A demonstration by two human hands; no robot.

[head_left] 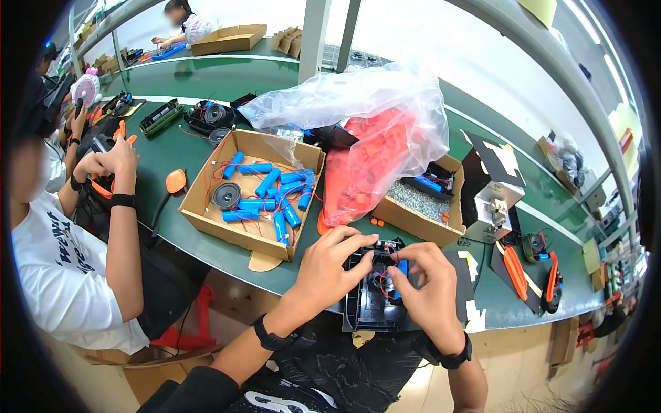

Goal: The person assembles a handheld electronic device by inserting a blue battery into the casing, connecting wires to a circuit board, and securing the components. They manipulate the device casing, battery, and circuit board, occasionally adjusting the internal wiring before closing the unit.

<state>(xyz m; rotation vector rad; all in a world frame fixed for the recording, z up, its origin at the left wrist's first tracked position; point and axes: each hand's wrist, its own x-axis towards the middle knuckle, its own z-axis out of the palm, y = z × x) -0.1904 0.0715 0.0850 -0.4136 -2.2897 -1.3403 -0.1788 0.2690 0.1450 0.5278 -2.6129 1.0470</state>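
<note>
An open black plastic housing (359, 303) lies at the table's near edge, in front of my body. Thin red and dark wires (381, 279) run inside it, and a blue cylindrical cell shows partly behind my right fingers. My left hand (334, 265) grips the housing's upper left part, fingers over its far edge and thumb reaching inward. From the other side, my right hand (430, 279) is closed in a pinch over the wires. What sits between its fingertips is too small to make out.
A cardboard box (237, 241) holds blue wired cells and a round speaker. Behind it lies a clear plastic bag of red-orange parts (365, 158). Another carton (420, 217) holds small screws. A metal fixture (492, 206) stands right. On the left, a co-worker handles an orange-and-black part.
</note>
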